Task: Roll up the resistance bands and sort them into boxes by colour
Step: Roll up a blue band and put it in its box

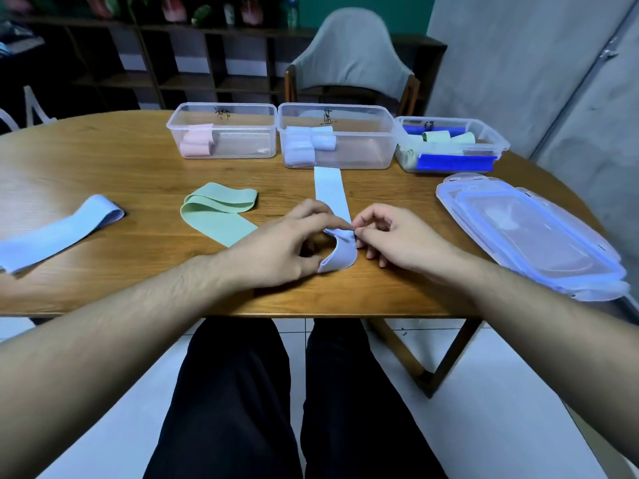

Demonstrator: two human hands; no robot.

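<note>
Both hands pinch the near end of the blue band, the left hand curling it up off the table and the right hand nipping its fold, while its long axis runs straight away toward the middle box.

Wooden table spans the view. Stacked clear lids with blue seals lie at 3 o'clock. Grey-covered chair stands at 12 o'clock behind the table. Dark shelving occupies 11 o'clock.
</note>
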